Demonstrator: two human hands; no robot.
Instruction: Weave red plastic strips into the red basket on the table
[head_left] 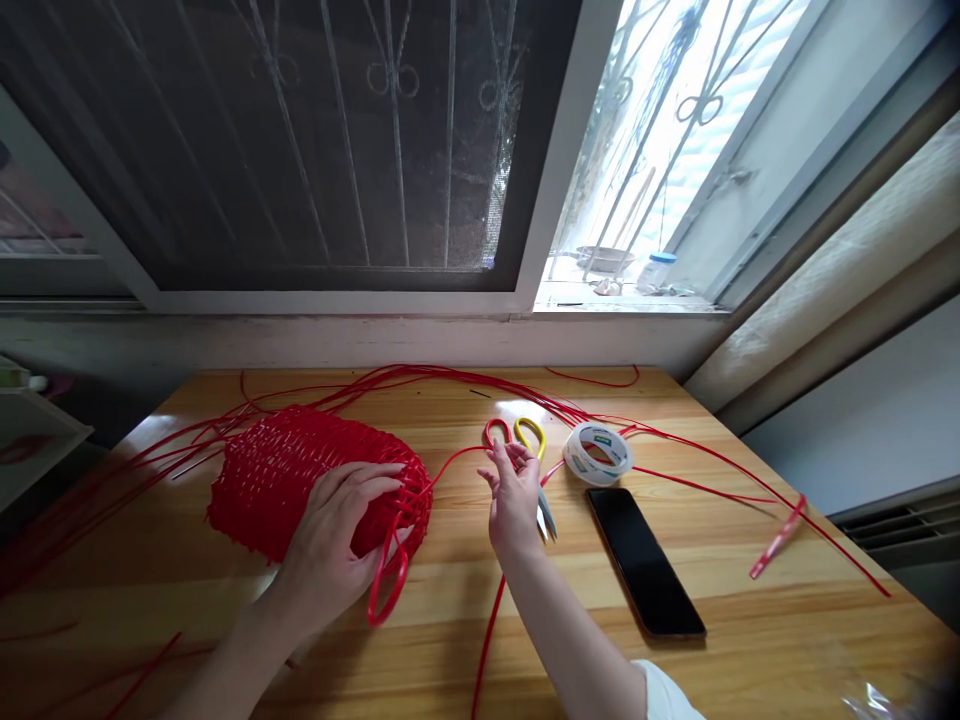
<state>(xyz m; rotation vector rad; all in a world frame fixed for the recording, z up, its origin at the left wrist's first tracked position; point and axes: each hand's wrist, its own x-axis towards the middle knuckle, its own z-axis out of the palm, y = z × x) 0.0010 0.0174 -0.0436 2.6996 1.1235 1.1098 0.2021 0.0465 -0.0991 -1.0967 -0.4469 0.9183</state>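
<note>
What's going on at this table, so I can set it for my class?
A person is working on a red woven piece lying on a wooden table. The left hand grips it at one end, while the right hand holds a red strand leading from that end. Scissors lie partly behind the right hand, with a tape roll and a phone further right.

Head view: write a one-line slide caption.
Left hand on a rounded red woven piece, right hand holding a thin red strand above a light-brown wooden table.
</note>
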